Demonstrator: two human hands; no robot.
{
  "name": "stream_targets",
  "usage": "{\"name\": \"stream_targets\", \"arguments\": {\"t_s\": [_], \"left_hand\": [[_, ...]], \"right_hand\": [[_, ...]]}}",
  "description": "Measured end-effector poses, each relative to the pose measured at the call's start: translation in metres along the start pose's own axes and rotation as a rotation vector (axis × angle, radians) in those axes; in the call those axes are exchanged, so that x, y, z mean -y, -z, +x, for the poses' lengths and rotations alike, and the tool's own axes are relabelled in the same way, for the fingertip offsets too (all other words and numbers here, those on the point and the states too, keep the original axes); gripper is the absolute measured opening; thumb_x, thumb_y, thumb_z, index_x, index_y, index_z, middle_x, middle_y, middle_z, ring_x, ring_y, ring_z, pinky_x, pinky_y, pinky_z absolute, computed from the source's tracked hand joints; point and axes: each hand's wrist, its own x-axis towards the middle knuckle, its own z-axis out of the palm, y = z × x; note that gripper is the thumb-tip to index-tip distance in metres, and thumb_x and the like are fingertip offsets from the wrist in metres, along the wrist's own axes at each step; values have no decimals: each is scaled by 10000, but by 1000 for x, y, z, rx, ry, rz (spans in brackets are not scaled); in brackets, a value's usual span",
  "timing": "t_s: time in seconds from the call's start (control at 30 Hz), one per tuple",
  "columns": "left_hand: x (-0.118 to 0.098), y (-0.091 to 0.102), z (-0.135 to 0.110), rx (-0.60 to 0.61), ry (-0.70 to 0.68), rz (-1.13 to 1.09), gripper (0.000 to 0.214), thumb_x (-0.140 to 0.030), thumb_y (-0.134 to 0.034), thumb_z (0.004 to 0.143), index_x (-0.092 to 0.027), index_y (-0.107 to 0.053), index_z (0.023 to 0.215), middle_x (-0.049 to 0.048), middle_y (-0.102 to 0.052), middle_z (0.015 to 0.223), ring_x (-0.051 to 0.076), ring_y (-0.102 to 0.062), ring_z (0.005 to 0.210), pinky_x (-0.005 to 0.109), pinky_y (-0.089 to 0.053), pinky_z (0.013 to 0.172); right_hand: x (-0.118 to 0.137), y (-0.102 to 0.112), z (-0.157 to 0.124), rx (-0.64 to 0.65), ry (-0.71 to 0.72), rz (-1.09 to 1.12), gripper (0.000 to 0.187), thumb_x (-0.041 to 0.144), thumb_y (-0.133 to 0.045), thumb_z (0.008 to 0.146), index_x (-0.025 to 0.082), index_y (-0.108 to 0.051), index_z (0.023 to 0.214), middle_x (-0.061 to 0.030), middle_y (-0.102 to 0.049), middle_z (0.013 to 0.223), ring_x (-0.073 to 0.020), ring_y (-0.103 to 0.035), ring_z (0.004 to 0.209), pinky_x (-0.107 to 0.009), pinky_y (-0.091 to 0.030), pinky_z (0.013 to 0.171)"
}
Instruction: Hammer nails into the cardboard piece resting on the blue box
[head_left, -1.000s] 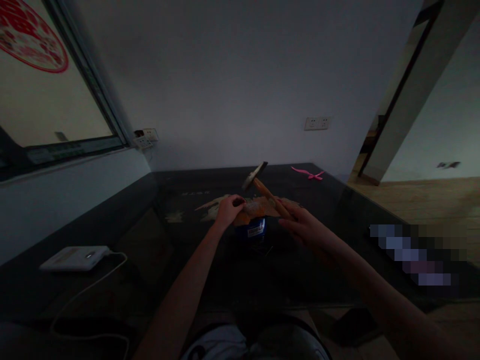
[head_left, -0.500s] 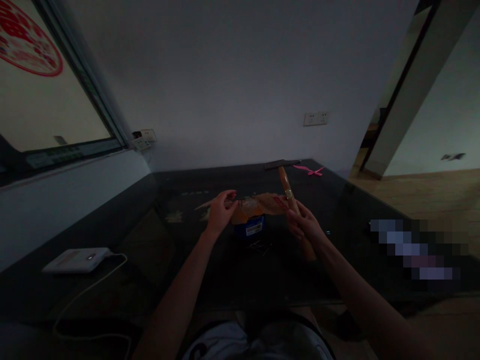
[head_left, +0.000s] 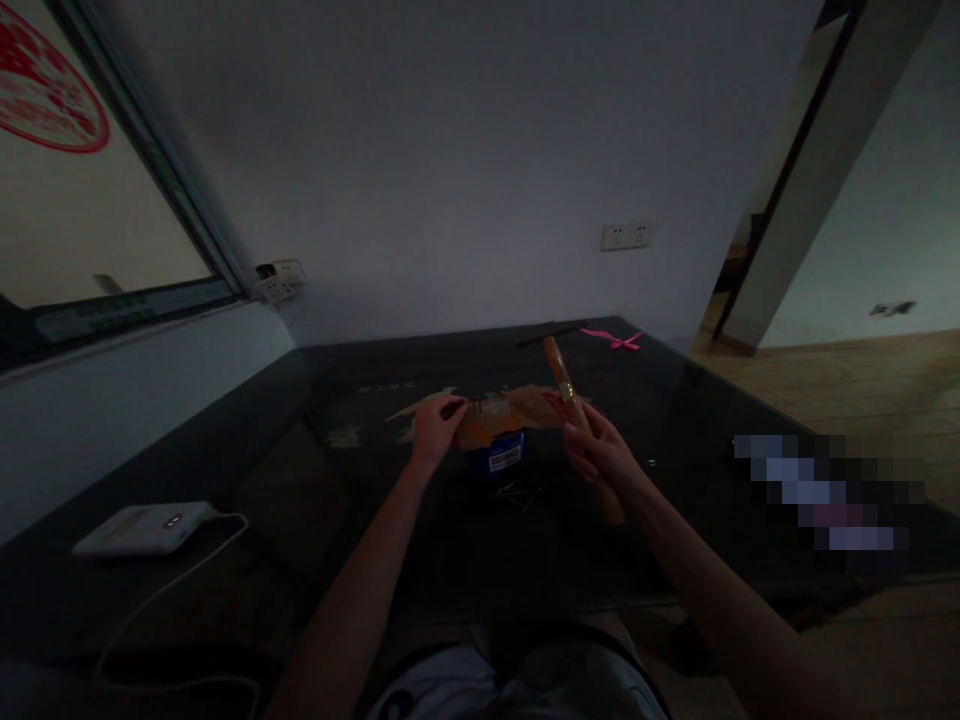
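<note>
My right hand is wrapped around the wooden handle of a hammer, whose dark head points toward the wall. A ragged brown piece, like bark or torn board, lies across a blue box with a white label. At its left end, the thumb and fingers of my left hand are pinched together; what is between them is too small to tell. Thin dark upright bits stand on the brown piece beside those fingertips. Several thin shiny nails lie loose in front of the box.
The dark glossy table meets the wall at the back. A white power bank with a cable lies at left. A pink ribbon is near the far edge. A blurred-out object lies at right. Pale scraps sit left of the brown piece.
My left fingers have lowered and closed into a pinch at the brown piece's left end. The hammer, held in my right hand, has shifted slightly left in the view.
</note>
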Motion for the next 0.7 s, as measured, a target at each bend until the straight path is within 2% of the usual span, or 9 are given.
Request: {"name": "stream_targets", "arguments": {"t_s": [0.13, 0.23, 0.3, 0.4, 0.57, 0.7], "left_hand": [[6, -2, 0, -9, -22, -15, 127, -242, -583, 762, -166, -666, 821, 44, -692, 838, 169, -639, 772, 293, -500, 738], [11, -5, 0, -29, -33, -12, 133, -253, -578, 770, -174, -670, 823, 44, -693, 839, 171, -639, 767, 296, -497, 734], [13, -5, 0, -40, -34, -4, 135, -256, -579, 772, -174, -673, 824, 48, -693, 835, 175, -638, 765, 303, -496, 732], [13, -6, -1, -41, -16, 0, 138, -256, -593, 766, -164, -676, 826, 60, -693, 828, 184, -639, 767, 313, -495, 729], [14, -7, -1, -52, -5, 11, 141, -267, -599, 763, -156, -683, 785, 59, -692, 776, 180, -634, 711, 311, -495, 693], [15, -8, -1, -56, -7, 13, 146, -270, -597, 767, -158, -688, 783, 57, -692, 763, 180, -634, 708, 310, -495, 690]], "right_hand": [[10, -7, -1, 11, -34, -191, 503, 381, -546, 806, 199, -385, 1246, 118, -387, 476, -33, -300, 274, -145, -286, 254], [29, -16, 3, 87, -53, -402, 487, 389, -506, 827, 197, -407, 1264, 94, -422, 510, -43, -341, 296, -153, -297, 268], [44, -24, 8, 172, -10, -526, 458, 351, -529, 816, 210, -463, 1247, 63, -476, 559, -49, -384, 342, -159, -315, 306], [60, -37, 15, 233, 87, -653, 359, 272, -560, 785, 215, -584, 1138, 15, -544, 604, -86, -460, 438, -184, -351, 377], [63, -47, 18, 229, 108, -841, 245, 198, -579, 730, 208, -661, 960, 1, -575, 613, -112, -486, 486, -209, -349, 428], [60, -45, 17, 225, 128, -880, 191, 195, -566, 734, 198, -660, 901, -15, -595, 665, -132, -509, 562, -220, -362, 478]]}}
